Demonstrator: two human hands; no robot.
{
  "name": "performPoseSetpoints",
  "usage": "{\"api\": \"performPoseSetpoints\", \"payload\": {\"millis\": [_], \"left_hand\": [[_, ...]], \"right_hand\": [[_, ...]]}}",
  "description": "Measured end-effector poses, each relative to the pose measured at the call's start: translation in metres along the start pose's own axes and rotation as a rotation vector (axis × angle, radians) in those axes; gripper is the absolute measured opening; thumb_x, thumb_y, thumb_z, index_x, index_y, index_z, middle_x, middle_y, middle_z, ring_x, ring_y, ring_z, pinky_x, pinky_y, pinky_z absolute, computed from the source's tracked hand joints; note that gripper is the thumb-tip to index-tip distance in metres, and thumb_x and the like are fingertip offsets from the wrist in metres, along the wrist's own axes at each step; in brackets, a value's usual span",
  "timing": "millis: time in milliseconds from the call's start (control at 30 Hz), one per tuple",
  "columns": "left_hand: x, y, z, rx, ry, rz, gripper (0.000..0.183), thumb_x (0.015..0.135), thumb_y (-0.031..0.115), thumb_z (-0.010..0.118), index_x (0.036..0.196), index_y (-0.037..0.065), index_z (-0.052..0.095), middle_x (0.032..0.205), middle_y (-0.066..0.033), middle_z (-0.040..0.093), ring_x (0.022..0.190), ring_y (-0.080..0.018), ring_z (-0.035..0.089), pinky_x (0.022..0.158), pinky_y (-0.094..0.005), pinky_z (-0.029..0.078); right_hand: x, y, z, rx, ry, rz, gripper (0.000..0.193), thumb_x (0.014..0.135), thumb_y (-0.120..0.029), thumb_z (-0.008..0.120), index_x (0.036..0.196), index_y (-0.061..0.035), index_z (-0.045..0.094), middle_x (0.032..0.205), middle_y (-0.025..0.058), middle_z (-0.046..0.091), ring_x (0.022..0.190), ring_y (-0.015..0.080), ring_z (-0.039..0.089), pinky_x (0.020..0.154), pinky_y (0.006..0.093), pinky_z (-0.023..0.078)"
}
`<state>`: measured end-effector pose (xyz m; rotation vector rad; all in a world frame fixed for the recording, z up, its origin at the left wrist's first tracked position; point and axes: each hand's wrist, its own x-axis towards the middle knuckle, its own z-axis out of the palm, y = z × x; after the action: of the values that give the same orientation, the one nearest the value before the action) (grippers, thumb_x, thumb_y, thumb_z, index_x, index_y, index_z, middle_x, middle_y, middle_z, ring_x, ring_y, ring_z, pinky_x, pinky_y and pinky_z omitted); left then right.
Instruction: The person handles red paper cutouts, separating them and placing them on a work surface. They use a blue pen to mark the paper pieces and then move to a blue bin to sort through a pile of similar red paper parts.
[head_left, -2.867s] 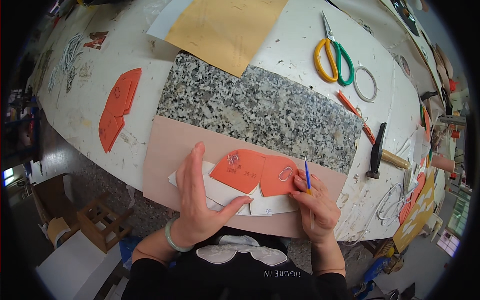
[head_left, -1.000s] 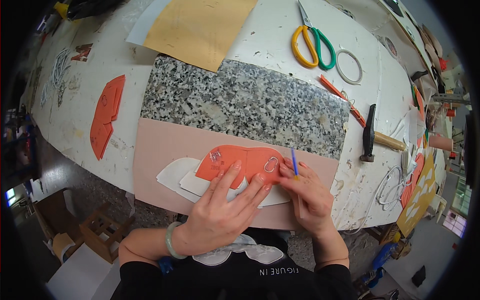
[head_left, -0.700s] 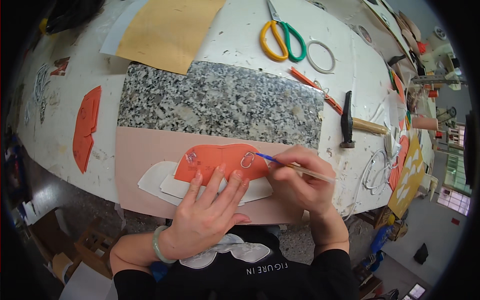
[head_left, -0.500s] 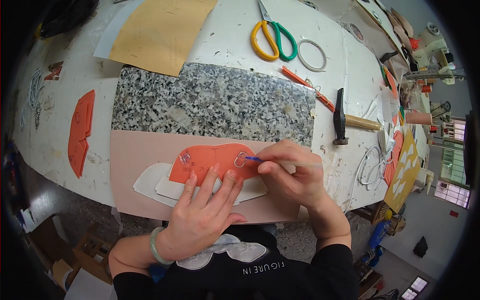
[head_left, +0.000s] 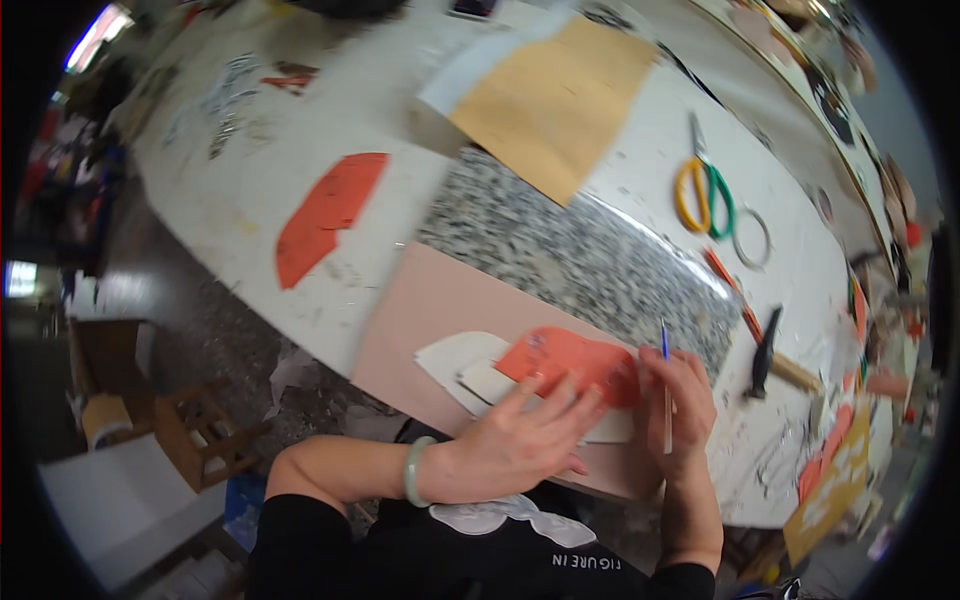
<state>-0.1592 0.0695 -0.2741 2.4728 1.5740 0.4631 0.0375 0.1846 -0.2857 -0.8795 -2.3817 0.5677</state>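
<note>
An orange-red curved template (head_left: pixel 570 350) lies over white cut pieces (head_left: pixel 465 350) on a pink sheet (head_left: pixel 400 310). My left hand (head_left: pixel 525 440) rests on the template's lower part, fingers stretched out and slightly spread. A slim pen (head_left: pixel 667 420) with a blue tip is in my right hand (head_left: pixel 688 405); its tip points up, away from the template. The fingers of that hand are at the template's right end; whether they touch it I cannot tell. Motion blurs the drawn marks on the template.
A speckled granite slab (head_left: pixel 560 240) lies beyond the pink sheet, partly under tan paper (head_left: pixel 560 110). More orange templates (head_left: pixel 325 220) lie to the left. At the right are scissors (head_left: pixel 705 190), a ring (head_left: pixel 752 238), an orange strip (head_left: pixel 733 293) and a hammer (head_left: pixel 768 355).
The view has turned and swung left. My right hand has lifted the pen's tip off the template's right end and tipped it upward. My left hand still rests on the template.
</note>
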Motion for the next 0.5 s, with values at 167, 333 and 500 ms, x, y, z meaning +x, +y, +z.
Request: {"api": "performPoseSetpoints", "payload": {"millis": [167,333,500], "left_hand": [[-0.006,-0.011,0.01,-0.173,0.149,0.023,0.052,0.084,0.039,0.063,0.123,0.005,0.06,0.124,-0.0094,0.058,0.114,-0.0275,0.054,0.099,-0.039,0.04],[-0.008,-0.04,-0.008,-0.237,0.259,-0.157,0.067,0.077,0.038,0.07,0.125,-0.005,0.052,0.125,-0.0162,0.052,0.12,-0.0319,0.046,0.1,-0.0435,0.039],[-0.008,-0.052,-0.02,-0.222,0.124,-0.179,0.094,0.07,0.043,0.076,0.138,-0.009,0.036,0.133,-0.0197,0.044,0.123,-0.0345,0.04,0.103,-0.0438,0.035]], "right_hand": [[0.002,-0.02,0.005,-0.098,-0.134,0.031,0.033,0.071,-0.01,0.076,0.101,-0.0082,0.063,0.114,0.0095,0.066,0.109,0.0307,0.056,0.094,0.0401,0.037],[0.002,-0.023,0.011,0.041,-0.08,0.147,0.037,0.067,-0.008,0.079,0.099,-0.0076,0.06,0.107,0.0105,0.065,0.101,0.0301,0.055,0.092,0.0409,0.038],[0.006,-0.027,0.005,0.175,-0.062,0.232,0.039,0.066,-0.004,0.08,0.096,-0.0055,0.054,0.09,0.0102,0.059,0.089,0.0286,0.056,0.083,0.0372,0.042]]}}
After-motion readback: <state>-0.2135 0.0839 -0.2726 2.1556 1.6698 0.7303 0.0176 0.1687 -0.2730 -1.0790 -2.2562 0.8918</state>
